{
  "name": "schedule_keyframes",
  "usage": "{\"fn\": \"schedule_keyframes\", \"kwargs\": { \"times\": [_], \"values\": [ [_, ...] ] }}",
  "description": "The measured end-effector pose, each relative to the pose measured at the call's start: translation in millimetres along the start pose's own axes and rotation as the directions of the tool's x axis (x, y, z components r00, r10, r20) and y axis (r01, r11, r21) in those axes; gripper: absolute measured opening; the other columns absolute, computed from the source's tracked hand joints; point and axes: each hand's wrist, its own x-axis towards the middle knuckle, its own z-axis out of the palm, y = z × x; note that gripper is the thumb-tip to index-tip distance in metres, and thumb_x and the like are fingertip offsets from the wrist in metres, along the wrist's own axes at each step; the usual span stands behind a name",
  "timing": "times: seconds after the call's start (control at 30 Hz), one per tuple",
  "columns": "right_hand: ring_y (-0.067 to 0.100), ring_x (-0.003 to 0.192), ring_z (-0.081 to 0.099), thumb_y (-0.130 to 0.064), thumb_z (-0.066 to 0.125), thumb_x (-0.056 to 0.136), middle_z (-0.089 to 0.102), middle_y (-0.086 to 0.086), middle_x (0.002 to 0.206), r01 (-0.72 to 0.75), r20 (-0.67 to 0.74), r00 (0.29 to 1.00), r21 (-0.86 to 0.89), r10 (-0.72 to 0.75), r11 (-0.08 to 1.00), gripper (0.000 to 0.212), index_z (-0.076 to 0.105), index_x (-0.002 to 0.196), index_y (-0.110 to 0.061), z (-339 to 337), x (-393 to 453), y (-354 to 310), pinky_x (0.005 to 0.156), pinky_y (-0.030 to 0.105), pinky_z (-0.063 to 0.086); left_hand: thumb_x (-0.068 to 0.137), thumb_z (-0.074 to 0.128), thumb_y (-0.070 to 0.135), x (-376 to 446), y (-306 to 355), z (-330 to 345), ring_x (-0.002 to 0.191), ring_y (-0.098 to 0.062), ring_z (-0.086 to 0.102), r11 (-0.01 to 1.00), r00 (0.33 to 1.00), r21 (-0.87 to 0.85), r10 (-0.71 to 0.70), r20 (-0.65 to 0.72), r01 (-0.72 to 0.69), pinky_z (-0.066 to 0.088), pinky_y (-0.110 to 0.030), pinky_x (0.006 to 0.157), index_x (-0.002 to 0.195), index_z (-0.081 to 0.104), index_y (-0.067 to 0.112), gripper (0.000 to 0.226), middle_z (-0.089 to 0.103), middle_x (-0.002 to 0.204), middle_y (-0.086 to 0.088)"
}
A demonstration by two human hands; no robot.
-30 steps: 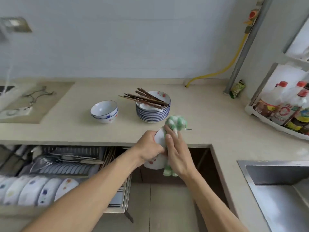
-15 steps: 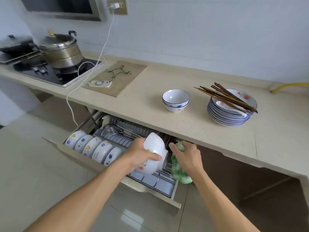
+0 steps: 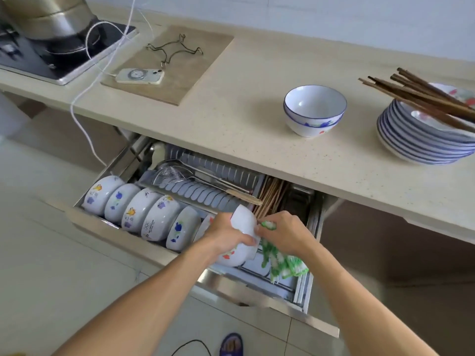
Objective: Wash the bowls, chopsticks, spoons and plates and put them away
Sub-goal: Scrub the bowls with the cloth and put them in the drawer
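My left hand (image 3: 226,235) grips a white bowl (image 3: 240,249) with a red flower print, held on its side over the open dish drawer (image 3: 257,299), at the right end of a row of several bowls (image 3: 138,209) standing on edge. Beside it, my right hand (image 3: 285,232) holds a green-and-white cloth (image 3: 281,263) that hangs down against the bowl. On the counter stand two stacked blue-rimmed bowls (image 3: 314,110) and a stack of plates (image 3: 421,134) with chopsticks (image 3: 421,98) laid across the top.
The drawer's back rack holds a wire skimmer (image 3: 172,174), a knife and more chopsticks (image 3: 270,199). On the counter (image 3: 257,150) lie a board with a phone (image 3: 140,76) and a wire trivet, a white cable, and a stove with a steel pot (image 3: 48,16) at far left.
My view swung left and down from the counter to the open drawer. Both hands lowered the bowl and cloth from counter height into the drawer, next to the row of bowls.
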Motion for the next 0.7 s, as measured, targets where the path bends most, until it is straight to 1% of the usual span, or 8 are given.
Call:
{"fn": "schedule_keyframes", "kwargs": {
  "times": [0.07, 0.13, 0.2, 0.27, 0.33, 0.43, 0.57, 0.7],
  "values": [
    [0.019, 0.070, 0.062, -0.037, 0.060, 0.095, 0.070, 0.008, 0.085, -0.034, -0.009, 0.999, 0.017, 0.034, 0.999, 0.024, 0.076, 0.098, -0.019, 12, 12, 6, 0.059, 0.030, 0.048, 0.066, 0.088, 0.010, 18, -11, 5, 0.081, -0.020, 0.064, 1.000, 0.999, 0.008, -0.027, 0.017, 0.027, 0.047, -0.027, 0.065, 0.098, 0.071, 0.016, 0.037, 0.072, 0.091, -0.005],
    [0.022, 0.080, 0.065, -0.034, 0.061, 0.095, 0.072, 0.006, 0.089, -0.067, -0.016, 0.998, 0.041, 0.068, 0.997, 0.020, 0.077, 0.099, -0.024, 24, 24, 12, 0.066, 0.032, 0.051, 0.064, 0.089, 0.011, 34, -23, 8, 0.085, -0.022, 0.066, 0.998, 0.998, 0.021, -0.059, 0.019, 0.058, 0.051, -0.031, 0.071, 0.099, 0.071, 0.014, 0.039, 0.073, 0.094, -0.006],
    [0.021, 0.081, 0.065, -0.033, 0.061, 0.095, 0.073, 0.007, 0.093, -0.091, -0.007, 0.996, 0.036, 0.092, 0.995, 0.022, 0.077, 0.103, -0.021, 34, 31, 17, 0.068, 0.033, 0.051, 0.063, 0.089, 0.011, 44, -33, 11, 0.088, -0.024, 0.067, 0.996, 0.996, 0.040, -0.084, 0.018, 0.083, 0.053, -0.034, 0.075, 0.101, 0.071, 0.014, 0.042, 0.073, 0.097, -0.008],
    [0.021, 0.080, 0.065, -0.034, 0.061, 0.095, 0.072, 0.007, 0.093, -0.106, 0.007, 0.994, 0.005, 0.106, 0.994, 0.023, 0.076, 0.105, -0.021, 44, 39, 21, 0.065, 0.030, 0.047, 0.065, 0.089, 0.010, 52, -40, 13, 0.082, -0.019, 0.065, 0.994, 0.994, 0.053, -0.101, 0.033, 0.099, 0.050, -0.029, 0.066, 0.102, 0.071, 0.015, 0.042, 0.073, 0.097, -0.007],
    [0.024, 0.085, 0.066, -0.035, 0.061, 0.094, 0.072, 0.007, 0.095, -0.115, 0.012, 0.993, -0.018, 0.115, 0.993, 0.023, 0.076, 0.107, -0.023, 54, 44, 24, 0.067, 0.031, 0.049, 0.065, 0.089, 0.012, 58, -46, 14, 0.080, -0.017, 0.062, 0.990, 0.992, 0.066, -0.124, 0.036, 0.122, 0.044, -0.026, 0.060, 0.105, 0.070, 0.016, 0.044, 0.072, 0.098, -0.007],
    [0.027, 0.089, 0.068, -0.035, 0.058, 0.096, 0.072, 0.010, 0.100, -0.126, 0.015, 0.992, -0.026, 0.127, 0.992, 0.026, 0.074, 0.113, -0.023, 66, 49, 28, 0.074, 0.034, 0.055, 0.063, 0.090, 0.013, 68, -52, 17, 0.084, -0.019, 0.063, 0.983, 0.986, 0.085, -0.165, 0.035, 0.162, 0.044, -0.026, 0.060, 0.109, 0.069, 0.014, 0.050, 0.072, 0.102, -0.009],
    [0.027, 0.094, 0.067, -0.037, 0.056, 0.100, 0.070, 0.009, 0.109, -0.121, 0.016, 0.992, -0.037, 0.122, 0.992, 0.032, 0.068, 0.126, -0.023, 75, 54, 34, 0.081, 0.036, 0.056, 0.064, 0.090, 0.013, 81, -56, 20, 0.092, -0.023, 0.067, 0.973, 0.978, 0.119, -0.203, 0.051, 0.196, 0.050, -0.028, 0.067, 0.115, 0.068, 0.011, 0.055, 0.072, 0.104, -0.010],
    [0.028, 0.099, 0.066, -0.036, 0.054, 0.101, 0.069, 0.008, 0.119, -0.116, 0.000, 0.993, -0.033, 0.116, 0.993, 0.035, 0.062, 0.133, -0.025, 77, 59, 38, 0.079, 0.033, 0.052, 0.067, 0.089, 0.014, 89, -54, 20, 0.076, -0.016, 0.060, 0.969, 0.973, 0.102, -0.230, 0.035, 0.226, 0.043, -0.026, 0.057, 0.116, 0.064, 0.009, 0.055, 0.069, 0.098, -0.008]
  ]
}}
